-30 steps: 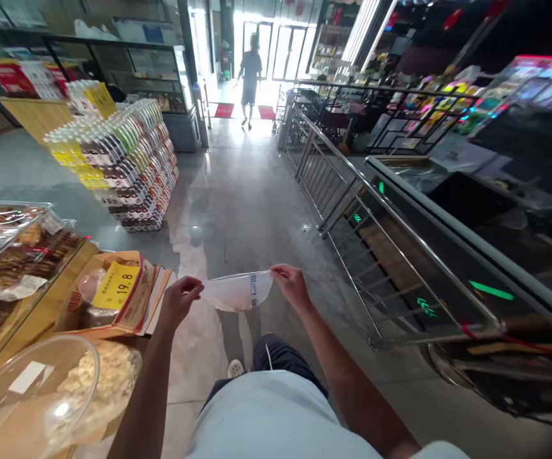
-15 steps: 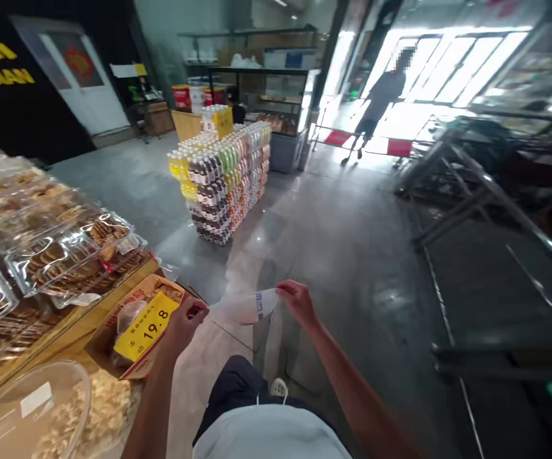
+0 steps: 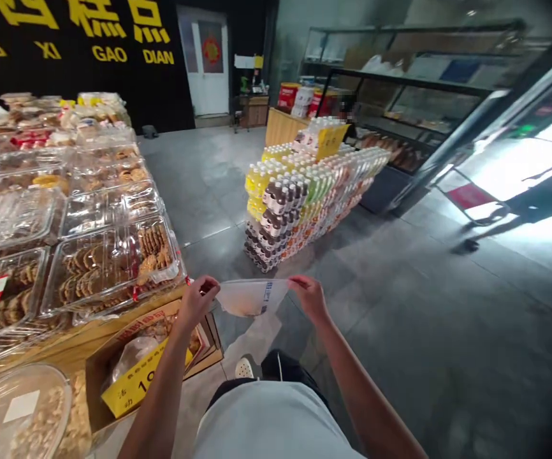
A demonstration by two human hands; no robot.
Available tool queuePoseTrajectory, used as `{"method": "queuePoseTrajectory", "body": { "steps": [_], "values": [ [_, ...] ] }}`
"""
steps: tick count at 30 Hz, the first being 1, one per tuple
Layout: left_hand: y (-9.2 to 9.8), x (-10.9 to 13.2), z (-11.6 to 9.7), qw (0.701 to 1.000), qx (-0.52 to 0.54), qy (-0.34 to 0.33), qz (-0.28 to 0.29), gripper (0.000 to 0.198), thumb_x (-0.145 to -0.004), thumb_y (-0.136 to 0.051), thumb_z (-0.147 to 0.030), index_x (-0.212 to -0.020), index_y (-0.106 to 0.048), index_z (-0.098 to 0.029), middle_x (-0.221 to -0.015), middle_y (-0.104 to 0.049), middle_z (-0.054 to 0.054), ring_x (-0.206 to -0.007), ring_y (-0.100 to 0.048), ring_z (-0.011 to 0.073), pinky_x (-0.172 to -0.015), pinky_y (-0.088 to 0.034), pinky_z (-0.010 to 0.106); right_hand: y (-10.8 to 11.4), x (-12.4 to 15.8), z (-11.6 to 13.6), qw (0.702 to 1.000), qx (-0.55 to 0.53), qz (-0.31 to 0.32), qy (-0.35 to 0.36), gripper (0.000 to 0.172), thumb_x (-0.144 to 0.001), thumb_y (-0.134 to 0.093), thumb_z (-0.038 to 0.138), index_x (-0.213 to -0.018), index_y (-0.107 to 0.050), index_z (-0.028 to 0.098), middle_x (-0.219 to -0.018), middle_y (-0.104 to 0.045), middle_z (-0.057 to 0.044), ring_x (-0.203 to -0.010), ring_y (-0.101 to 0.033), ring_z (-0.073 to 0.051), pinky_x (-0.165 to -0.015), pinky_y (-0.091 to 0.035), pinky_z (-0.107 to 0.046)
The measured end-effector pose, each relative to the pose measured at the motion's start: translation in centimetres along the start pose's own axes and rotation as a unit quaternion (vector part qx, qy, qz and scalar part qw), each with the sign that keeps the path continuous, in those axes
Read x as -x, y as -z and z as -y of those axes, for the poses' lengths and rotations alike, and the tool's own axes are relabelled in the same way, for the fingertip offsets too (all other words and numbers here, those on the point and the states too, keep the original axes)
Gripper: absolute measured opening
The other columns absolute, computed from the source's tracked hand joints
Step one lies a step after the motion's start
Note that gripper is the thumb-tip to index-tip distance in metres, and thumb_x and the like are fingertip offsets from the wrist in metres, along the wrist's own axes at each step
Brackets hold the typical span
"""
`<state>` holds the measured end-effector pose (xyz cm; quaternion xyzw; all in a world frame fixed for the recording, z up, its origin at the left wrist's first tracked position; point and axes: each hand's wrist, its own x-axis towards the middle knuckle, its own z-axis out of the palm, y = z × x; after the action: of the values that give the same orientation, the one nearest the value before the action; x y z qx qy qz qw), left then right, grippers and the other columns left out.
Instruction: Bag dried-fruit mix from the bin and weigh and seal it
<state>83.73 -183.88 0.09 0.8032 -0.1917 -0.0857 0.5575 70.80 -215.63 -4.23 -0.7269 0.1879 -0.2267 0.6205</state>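
Observation:
A translucent plastic bag (image 3: 245, 298) with blue print near its right end hangs stretched between my two hands, with something pale brown showing faintly inside. My left hand (image 3: 198, 299) pinches its left upper corner. The right upper corner is held between the thumb and fingers of my right hand (image 3: 310, 296). Below my left forearm, a cardboard box (image 3: 161, 319) holds wrapped food and carries a yellow price sign (image 3: 135, 386), which the arm partly covers.
Clear packs of cookies (image 3: 99, 268) are piled on the left counter, with a round plastic lid (image 3: 22, 408) in front. Stacked bottled drinks (image 3: 299, 204) stand on the floor ahead. A shelving unit (image 3: 414, 115) is behind them. A person partly shows near the bright doorway at right.
My view has swung left, bringing in more of the cookie counter and wall sign. The bag is spread wider and straighter between my hands, which still hold its corners.

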Motion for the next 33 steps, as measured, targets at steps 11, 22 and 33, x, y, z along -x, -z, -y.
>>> {"method": "queuePoseTrajectory", "body": {
  "steps": [11,22,33],
  "values": [
    [2.7,-28.7,3.2,0.980,-0.010,0.039,-0.196,0.019,-0.085,-0.072,-0.037,-0.092,-0.072,-0.020,-0.083,-0.072,0.002,-0.076,-0.068,0.0181,-0.073,-0.053,0.030,-12.6,-37.0,-2.4,0.985,-0.012,0.165,0.053,0.023,-0.085,-0.073,0.041,-0.089,-0.082,0.020,-0.084,-0.079,-0.006,-0.078,-0.071,-0.024,-0.072,-0.055,-0.033],
    [11.3,-58.5,5.6,0.957,-0.044,0.073,-0.276,0.023,-0.086,-0.071,-0.041,-0.093,-0.072,-0.019,-0.084,-0.074,0.004,-0.077,-0.070,0.0190,-0.073,-0.055,0.029,-30.7,-68.8,0.5,0.976,-0.021,0.201,0.081,0.024,-0.083,-0.068,0.042,-0.087,-0.077,0.020,-0.089,-0.079,-0.009,-0.087,-0.070,-0.027,-0.080,-0.055,-0.035],
    [22.3,-93.5,8.6,0.981,-0.037,0.071,-0.175,0.026,-0.085,-0.073,-0.044,-0.092,-0.073,-0.019,-0.083,-0.074,0.004,-0.076,-0.067,0.0187,-0.071,-0.053,0.029,-44.9,-96.7,2.3,0.992,-0.035,0.116,0.039,0.024,-0.086,-0.067,0.044,-0.086,-0.071,0.020,-0.083,-0.072,-0.006,-0.081,-0.067,-0.024,-0.076,-0.052,-0.032]
  ]
}}
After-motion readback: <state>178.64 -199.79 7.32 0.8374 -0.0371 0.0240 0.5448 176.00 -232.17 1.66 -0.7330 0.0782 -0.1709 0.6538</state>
